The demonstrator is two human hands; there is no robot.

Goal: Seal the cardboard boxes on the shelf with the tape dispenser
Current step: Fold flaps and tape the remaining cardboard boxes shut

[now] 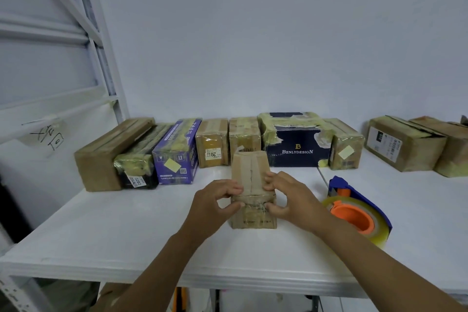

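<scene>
Cardboard box (250, 170) edges pinched (2 hands (215, 201) (291, 197)), dispenser (354, 210) beside.

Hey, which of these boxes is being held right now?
The small brown box at the front of the shelf: left hand and right hand both grip it. The rest stand untouched along the wall.

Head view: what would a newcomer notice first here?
First, the left hand and the right hand pinch a small cardboard box at the middle of the shelf. Right of it lies a blue and orange tape dispenser. Along the wall stands a row of taped boxes, the dark blue box most striking.
</scene>
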